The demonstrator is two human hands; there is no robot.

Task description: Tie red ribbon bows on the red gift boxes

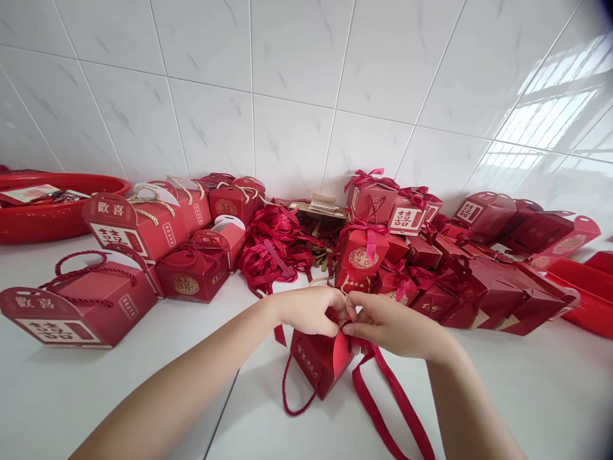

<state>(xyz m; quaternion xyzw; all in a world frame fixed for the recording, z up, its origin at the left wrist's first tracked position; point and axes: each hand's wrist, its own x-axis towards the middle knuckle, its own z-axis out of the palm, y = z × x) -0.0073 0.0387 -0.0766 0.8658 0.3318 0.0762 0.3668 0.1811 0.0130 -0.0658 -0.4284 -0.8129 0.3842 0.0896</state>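
Observation:
Directly in front of me a small red gift box (316, 358) stands on the white table, its top flap raised. A twisted red cord handle (299, 409) hangs from its near left side. My left hand (313, 310) and my right hand (378, 319) meet at the top of the box, fingers pinched together. A dark red ribbon (390, 390) runs from under my right hand down across the table. My right fingers close on this ribbon near the flap. What my left fingertips pinch is partly hidden by the hand.
Red gift boxes with cord handles (119, 223) stand on the left. A heap of red ribbons (272, 243) lies behind the box. Several ribbon-tied boxes (361, 255) are stacked on the right. Red basins (57, 217) flank the table; a tiled wall (297, 96) rises behind.

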